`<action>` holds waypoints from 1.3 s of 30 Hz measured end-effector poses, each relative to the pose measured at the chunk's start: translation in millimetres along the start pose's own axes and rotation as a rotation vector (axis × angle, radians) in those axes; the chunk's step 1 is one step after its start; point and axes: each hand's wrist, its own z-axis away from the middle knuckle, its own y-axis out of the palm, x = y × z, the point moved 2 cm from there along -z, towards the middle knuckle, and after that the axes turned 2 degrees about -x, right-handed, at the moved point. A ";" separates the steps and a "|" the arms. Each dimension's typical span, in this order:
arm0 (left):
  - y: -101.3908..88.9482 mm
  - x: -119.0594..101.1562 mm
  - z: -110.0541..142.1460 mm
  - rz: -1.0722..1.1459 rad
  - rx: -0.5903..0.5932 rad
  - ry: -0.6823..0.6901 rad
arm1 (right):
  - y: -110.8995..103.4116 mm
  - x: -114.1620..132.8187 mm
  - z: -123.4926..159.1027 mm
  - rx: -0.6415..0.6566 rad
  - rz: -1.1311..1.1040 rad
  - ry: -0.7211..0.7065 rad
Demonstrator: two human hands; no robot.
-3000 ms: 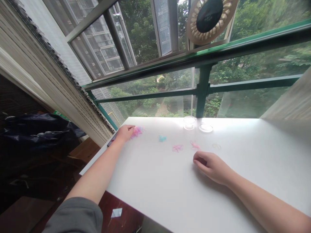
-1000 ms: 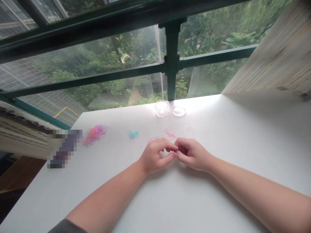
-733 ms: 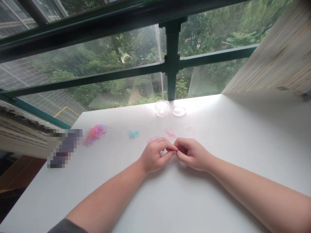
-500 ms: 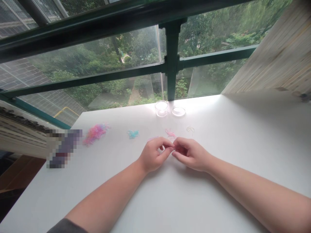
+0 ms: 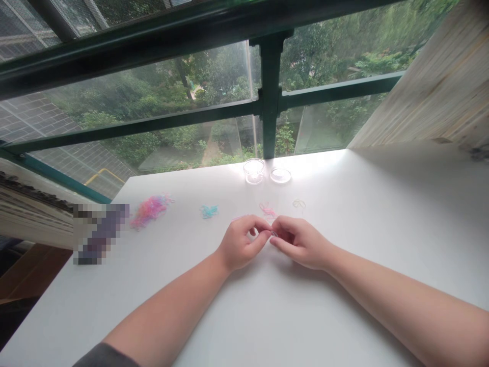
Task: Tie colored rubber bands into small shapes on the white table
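My left hand (image 5: 244, 242) pinches a small pale rubber band (image 5: 274, 234) between thumb and forefinger. Against its fingertips rests my right hand (image 5: 300, 242), fingers curled and thumb close to the forefinger, also on the band. Much of the band is hidden by the fingers. Just beyond the hands lies a little pile of pink rubber bands (image 5: 268, 210). Pale lilac bands (image 5: 240, 218) show partly behind my left hand. A few cream bands (image 5: 299, 204) lie past my right hand, and turquoise bands (image 5: 209, 211) are to the left.
A larger heap of mixed pink, orange and purple bands (image 5: 151, 210) lies at the left of the white table (image 5: 344, 316). By the window stand a clear round container (image 5: 254, 172) and its clear lid (image 5: 280, 176). A blurred-out item (image 5: 102, 235) sits at the left edge.
Both hands stay in nearly the same place. The fingertips have shifted slightly, and more of the small band now shows between them.
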 end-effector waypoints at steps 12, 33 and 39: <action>-0.1 0.3 0.0 -0.016 -0.004 0.014 | 0.4 -1.6 0.4 -0.013 -0.014 0.001; -0.4 0.9 0.0 -0.018 0.015 0.016 | 0.3 -1.4 -0.6 -0.012 -0.029 -0.004; 0.0 1.8 0.4 -0.001 -0.001 0.007 | 0.8 -3.4 -0.7 -0.014 -0.010 -0.009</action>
